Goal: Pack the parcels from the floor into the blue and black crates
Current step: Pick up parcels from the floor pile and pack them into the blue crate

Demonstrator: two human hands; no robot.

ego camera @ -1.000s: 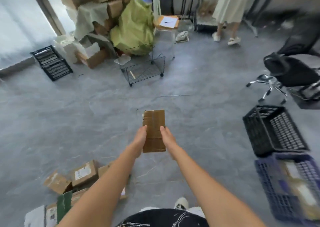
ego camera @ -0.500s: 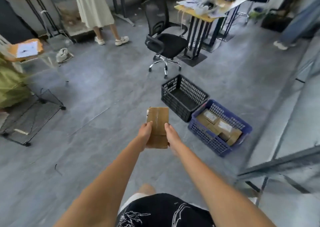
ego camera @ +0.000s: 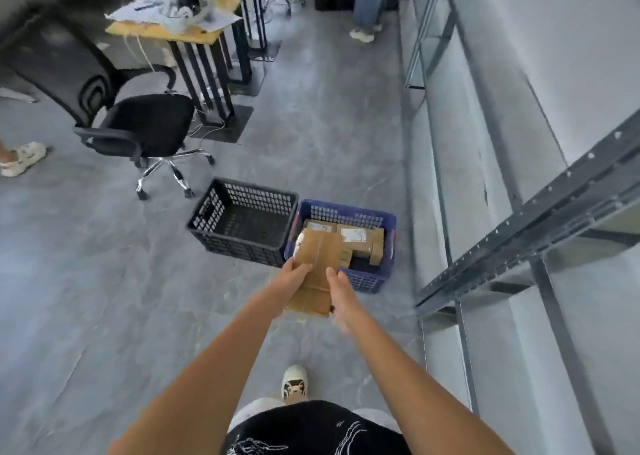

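Closer now came the blue plastic crate (ego camera: 388, 243) and black plastic crate (ego camera: 207, 212) on grey floor (ego camera: 86, 281); both hands, left (ego camera: 294, 276) and right (ego camera: 341, 290), clasped a flat brown cardboard parcel (ego camera: 317, 264) above the blue crate's near rim, beside grey metal shelving (ego camera: 519, 232).

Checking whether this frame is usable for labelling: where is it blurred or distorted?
Head view: desk clutter and office chair smear with motion blur; shelving rails bow from wide-angle distortion; held parcel and blue crate stay fairly sharp; lighting soft, no glare.
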